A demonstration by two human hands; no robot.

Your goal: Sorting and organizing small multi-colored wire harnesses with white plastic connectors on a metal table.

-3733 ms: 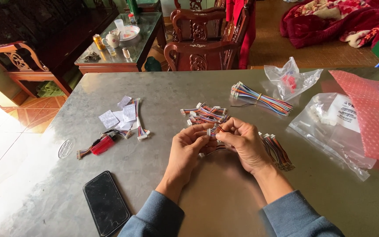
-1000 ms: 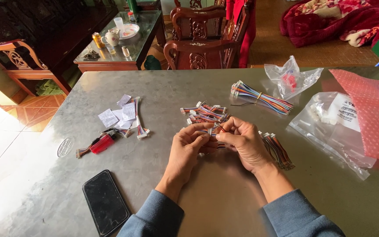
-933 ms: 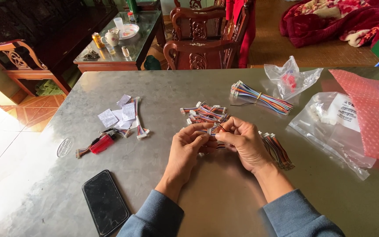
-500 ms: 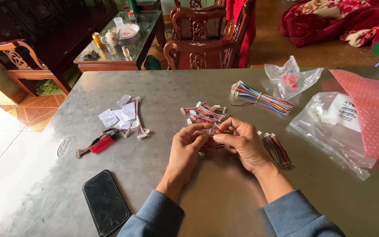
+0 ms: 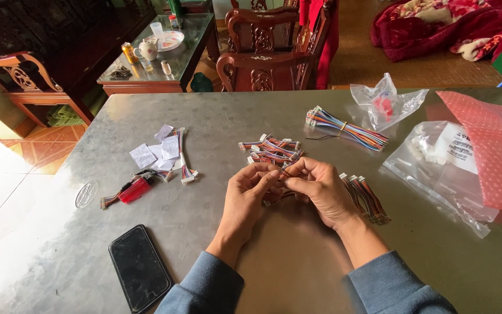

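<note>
The short wire harness (image 5: 283, 174), a small bunch of coloured leads, sits pinched between both hands above the middle of the grey table (image 5: 216, 116), its length running roughly left to right from one set of fingertips to the other. The left hand (image 5: 248, 195) has thumb and forefinger closed on the near end, the right hand (image 5: 321, 189) has its fingers curled and closed on the far end, so neither hand is nearer; they meet on it. Just beyond the knuckles lies a loose pile of similar harnesses (image 5: 271, 148), touching nothing in the hands. A sorted row of them (image 5: 366, 197) lies just beside the right wrist. Further off are a banded wire bundle (image 5: 347, 128), clear plastic bags (image 5: 437, 157), a red lighter (image 5: 135, 189), paper slips (image 5: 157, 151) and a black phone (image 5: 139, 267)
</note>
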